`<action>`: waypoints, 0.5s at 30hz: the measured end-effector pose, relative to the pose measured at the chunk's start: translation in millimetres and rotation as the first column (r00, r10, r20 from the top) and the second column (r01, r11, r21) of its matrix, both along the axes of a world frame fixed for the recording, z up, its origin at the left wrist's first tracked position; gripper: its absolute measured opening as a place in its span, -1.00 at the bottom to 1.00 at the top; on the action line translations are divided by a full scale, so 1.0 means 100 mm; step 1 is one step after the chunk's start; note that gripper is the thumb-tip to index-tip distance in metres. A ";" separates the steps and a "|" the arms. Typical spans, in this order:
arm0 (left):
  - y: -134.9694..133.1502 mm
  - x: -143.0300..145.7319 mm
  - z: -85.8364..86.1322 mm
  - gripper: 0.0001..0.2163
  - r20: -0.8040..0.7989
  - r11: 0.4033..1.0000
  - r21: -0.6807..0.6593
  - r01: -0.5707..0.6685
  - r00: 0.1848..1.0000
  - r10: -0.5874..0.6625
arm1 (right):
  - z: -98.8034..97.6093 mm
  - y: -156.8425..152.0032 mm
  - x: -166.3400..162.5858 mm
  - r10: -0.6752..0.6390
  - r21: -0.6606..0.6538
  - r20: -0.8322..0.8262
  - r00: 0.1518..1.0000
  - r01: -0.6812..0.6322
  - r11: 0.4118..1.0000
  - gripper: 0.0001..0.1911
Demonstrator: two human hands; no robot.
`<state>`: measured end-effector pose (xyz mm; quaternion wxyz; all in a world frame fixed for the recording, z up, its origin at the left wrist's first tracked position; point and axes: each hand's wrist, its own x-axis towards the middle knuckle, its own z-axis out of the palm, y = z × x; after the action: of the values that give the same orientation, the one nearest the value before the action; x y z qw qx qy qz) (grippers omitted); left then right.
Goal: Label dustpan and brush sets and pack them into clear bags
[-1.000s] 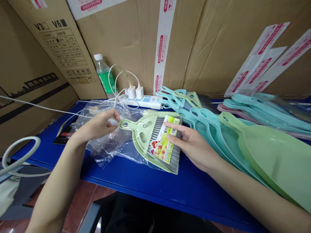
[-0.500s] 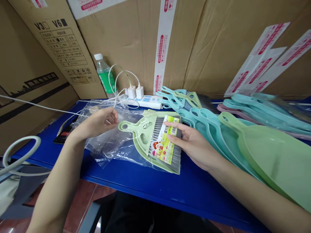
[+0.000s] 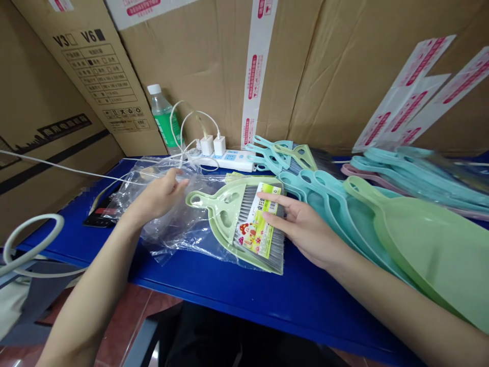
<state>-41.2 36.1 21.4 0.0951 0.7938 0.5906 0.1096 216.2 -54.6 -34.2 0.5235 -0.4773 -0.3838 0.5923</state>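
A light green dustpan and brush set (image 3: 223,206) lies on the blue table in a clear plastic bag, its handle to the left. Across the brush's grey bristles sits a yellow and white printed label (image 3: 255,224). My right hand (image 3: 309,229) holds the set at its right edge, thumb and forefinger laid on the label; its other fingers are mostly hidden. Left of the handle, my left hand (image 3: 162,196) hovers over crumpled clear plastic bags (image 3: 164,224). Its fingers are loosely bent, with thumb and forefinger apart, and I see nothing between them.
Several turquoise dustpans (image 3: 336,209) and a larger green dustpan (image 3: 428,239) lie to the right. Small brushes (image 3: 280,155) lie behind. At the back stand a power strip (image 3: 237,160) with white cables and a bottle (image 3: 164,120), against cardboard boxes (image 3: 206,61). A dark phone-like object (image 3: 99,216) lies left.
My left hand has shifted slightly left, away from the dustpan's handle, and its wrist has turned. My right hand and the dustpan and brush set have not visibly moved.
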 end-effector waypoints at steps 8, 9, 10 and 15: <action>-0.01 0.03 -0.04 -0.62 0.257 0.990 -0.101 0.096 0.964 -0.068 | -0.03 -0.03 0.02 0.086 0.052 0.017 0.996 -0.087 0.995 -0.57; -0.02 0.05 -0.04 -0.62 0.276 0.990 -0.107 0.089 0.959 -0.056 | -0.04 -0.03 0.02 0.088 0.056 0.019 0.996 -0.089 0.994 -0.57; -0.02 0.07 -0.05 -0.63 0.289 0.991 -0.111 0.078 0.956 -0.042 | -0.04 -0.03 0.02 0.084 0.060 0.020 0.996 -0.085 0.995 -0.57; -0.05 0.20 -0.10 -0.68 0.373 0.993 -0.117 0.017 0.928 0.028 | -0.04 -0.03 0.01 0.069 0.091 0.064 0.996 -0.075 0.993 -0.56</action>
<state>-21.7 30.7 11.7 0.2521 0.7497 0.5694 0.2238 217.3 -57.3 -38.2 0.5116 -0.4560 -0.4440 0.5772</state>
